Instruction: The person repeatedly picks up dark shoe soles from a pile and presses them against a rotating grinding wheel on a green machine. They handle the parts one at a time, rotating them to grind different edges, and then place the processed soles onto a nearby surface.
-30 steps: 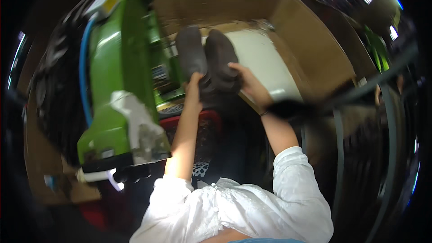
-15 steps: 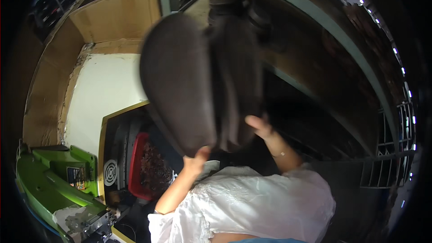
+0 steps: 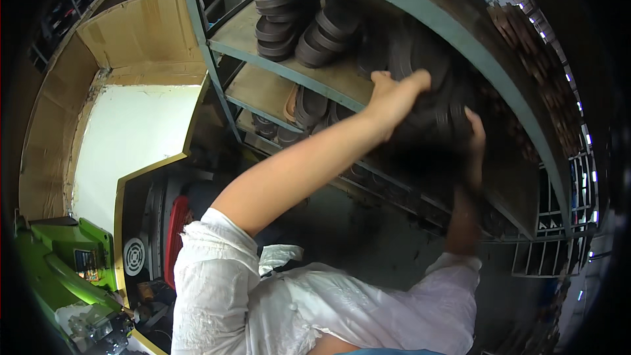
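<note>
A stack of dark shoe soles [image 3: 445, 108], dim and partly blurred, is between my two hands at the upper shelf of a metal rack. My left hand [image 3: 397, 95] reaches across and grips its near left side. On the right side, my right hand [image 3: 478, 137] holds the same stack, with most of its fingers hidden behind it. To the left, more stacked dark soles [image 3: 338, 23] lie on the upper shelf board [image 3: 246, 29]. Shadow hides where the held stack meets the shelf.
A grey-green rack beam [image 3: 434, 16] arches above my hands. Lower shelves carry more soles [image 3: 310, 106]. At left are a white worktable [image 3: 135, 138] with cardboard walls [image 3: 141, 36], a green machine [image 3: 62, 256] and a red bin [image 3: 176, 240].
Both hands have carried the soles from in front of my body up and to the right, to the rack. My left arm now stretches out, and the view has turned rightward.
</note>
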`<action>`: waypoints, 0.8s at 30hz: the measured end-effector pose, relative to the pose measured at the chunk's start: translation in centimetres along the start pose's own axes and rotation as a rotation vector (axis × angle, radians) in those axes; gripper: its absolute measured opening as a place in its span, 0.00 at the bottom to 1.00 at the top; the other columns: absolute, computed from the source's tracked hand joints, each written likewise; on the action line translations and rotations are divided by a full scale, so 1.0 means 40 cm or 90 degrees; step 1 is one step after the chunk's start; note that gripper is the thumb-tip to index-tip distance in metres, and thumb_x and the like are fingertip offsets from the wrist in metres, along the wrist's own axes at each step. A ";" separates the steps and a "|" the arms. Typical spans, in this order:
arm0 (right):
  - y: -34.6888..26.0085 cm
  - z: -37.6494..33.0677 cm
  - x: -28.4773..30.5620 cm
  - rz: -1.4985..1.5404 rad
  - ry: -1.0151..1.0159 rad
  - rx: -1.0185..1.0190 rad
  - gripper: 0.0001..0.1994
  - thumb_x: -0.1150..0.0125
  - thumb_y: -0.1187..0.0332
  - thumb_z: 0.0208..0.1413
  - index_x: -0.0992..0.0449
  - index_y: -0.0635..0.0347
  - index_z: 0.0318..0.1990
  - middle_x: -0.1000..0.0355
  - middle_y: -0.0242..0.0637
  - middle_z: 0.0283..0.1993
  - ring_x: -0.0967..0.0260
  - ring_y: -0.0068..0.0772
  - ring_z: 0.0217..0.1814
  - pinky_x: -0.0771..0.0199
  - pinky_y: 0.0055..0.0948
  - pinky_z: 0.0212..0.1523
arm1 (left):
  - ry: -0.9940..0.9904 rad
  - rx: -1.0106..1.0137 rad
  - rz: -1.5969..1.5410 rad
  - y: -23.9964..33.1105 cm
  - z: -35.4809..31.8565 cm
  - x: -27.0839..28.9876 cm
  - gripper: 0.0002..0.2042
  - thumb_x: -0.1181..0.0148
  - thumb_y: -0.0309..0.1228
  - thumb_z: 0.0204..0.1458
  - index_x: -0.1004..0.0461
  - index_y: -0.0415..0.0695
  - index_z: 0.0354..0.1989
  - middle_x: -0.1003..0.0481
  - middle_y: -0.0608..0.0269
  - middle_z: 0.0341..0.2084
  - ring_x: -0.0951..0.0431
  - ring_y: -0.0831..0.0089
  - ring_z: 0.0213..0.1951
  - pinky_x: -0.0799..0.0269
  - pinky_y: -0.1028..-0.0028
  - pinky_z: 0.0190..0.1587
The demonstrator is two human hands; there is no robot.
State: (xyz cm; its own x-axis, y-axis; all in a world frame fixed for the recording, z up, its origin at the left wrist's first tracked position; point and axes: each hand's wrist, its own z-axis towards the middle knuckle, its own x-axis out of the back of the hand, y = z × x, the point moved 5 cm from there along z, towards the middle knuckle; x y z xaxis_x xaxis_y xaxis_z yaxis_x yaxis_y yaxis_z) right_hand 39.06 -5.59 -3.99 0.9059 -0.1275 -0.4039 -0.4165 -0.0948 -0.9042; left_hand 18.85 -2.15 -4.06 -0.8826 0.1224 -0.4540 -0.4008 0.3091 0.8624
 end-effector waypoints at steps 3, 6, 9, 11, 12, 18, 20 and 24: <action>0.037 0.148 -0.024 0.047 -0.035 -0.113 0.18 0.42 0.63 0.45 0.31 0.61 0.44 0.30 0.37 0.42 0.32 0.35 0.45 0.33 0.37 0.48 | 0.108 0.042 -0.024 0.031 0.086 0.039 0.41 0.41 0.43 0.31 0.47 0.22 0.50 0.35 0.41 0.44 0.30 0.60 0.43 0.35 0.65 0.47; 0.085 0.224 -0.045 0.019 -0.066 -0.184 0.24 0.41 0.59 0.44 0.35 0.62 0.48 0.33 0.38 0.47 0.34 0.37 0.48 0.35 0.42 0.49 | 0.164 0.025 0.002 0.032 0.134 0.104 0.40 0.41 0.45 0.32 0.43 0.23 0.51 0.34 0.43 0.46 0.30 0.59 0.45 0.35 0.66 0.48; 0.088 0.243 -0.103 -0.036 -0.120 -0.159 0.25 0.42 0.58 0.44 0.36 0.61 0.50 0.34 0.39 0.47 0.36 0.37 0.51 0.37 0.44 0.50 | 0.144 -0.029 -0.058 0.044 0.161 0.144 0.38 0.41 0.45 0.34 0.39 0.25 0.50 0.35 0.44 0.49 0.32 0.59 0.49 0.37 0.66 0.51; 0.099 0.256 -0.083 -0.064 -0.107 -0.173 0.27 0.42 0.58 0.44 0.37 0.61 0.51 0.35 0.40 0.48 0.38 0.36 0.52 0.38 0.44 0.51 | 0.085 -0.027 -0.077 0.052 0.162 0.159 0.41 0.41 0.51 0.37 0.40 0.27 0.52 0.38 0.44 0.53 0.37 0.61 0.54 0.42 0.68 0.55; 0.093 0.266 -0.082 -0.080 -0.106 -0.175 0.27 0.42 0.58 0.44 0.37 0.61 0.51 0.35 0.40 0.49 0.39 0.36 0.53 0.39 0.44 0.52 | 0.036 -0.035 -0.101 0.079 0.138 0.157 0.43 0.40 0.54 0.38 0.42 0.27 0.53 0.39 0.44 0.54 0.39 0.62 0.56 0.44 0.68 0.57; 0.059 0.334 0.005 -0.118 -0.122 -0.013 0.17 0.47 0.64 0.52 0.32 0.61 0.48 0.34 0.34 0.51 0.39 0.29 0.53 0.45 0.32 0.55 | 0.126 -0.048 0.027 0.033 0.149 0.164 0.51 0.42 0.61 0.37 0.51 0.25 0.57 0.45 0.41 0.56 0.45 0.58 0.59 0.51 0.67 0.60; 0.062 0.336 -0.047 -0.065 -0.174 -0.071 0.16 0.48 0.66 0.52 0.31 0.62 0.48 0.33 0.33 0.49 0.38 0.28 0.52 0.44 0.30 0.55 | 0.170 -0.102 0.108 0.021 0.112 0.188 0.54 0.40 0.61 0.35 0.56 0.25 0.59 0.49 0.38 0.58 0.47 0.57 0.60 0.51 0.67 0.59; 0.039 0.335 -0.030 -0.211 -0.130 0.093 0.17 0.50 0.64 0.55 0.32 0.62 0.49 0.33 0.35 0.49 0.37 0.29 0.51 0.42 0.32 0.54 | 0.131 -0.349 0.282 0.012 -0.053 0.239 0.37 0.36 0.42 0.43 0.47 0.33 0.56 0.37 0.47 0.48 0.36 0.66 0.51 0.40 0.68 0.53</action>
State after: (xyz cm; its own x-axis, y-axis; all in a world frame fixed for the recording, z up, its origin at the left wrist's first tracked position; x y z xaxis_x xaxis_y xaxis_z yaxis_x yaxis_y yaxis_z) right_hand 38.35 7.64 -6.79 0.9919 0.0855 -0.0939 -0.0980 0.0458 -0.9941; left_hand 9.69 -2.84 -7.49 -0.9971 -0.0695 -0.0316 -0.0132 -0.2513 0.9678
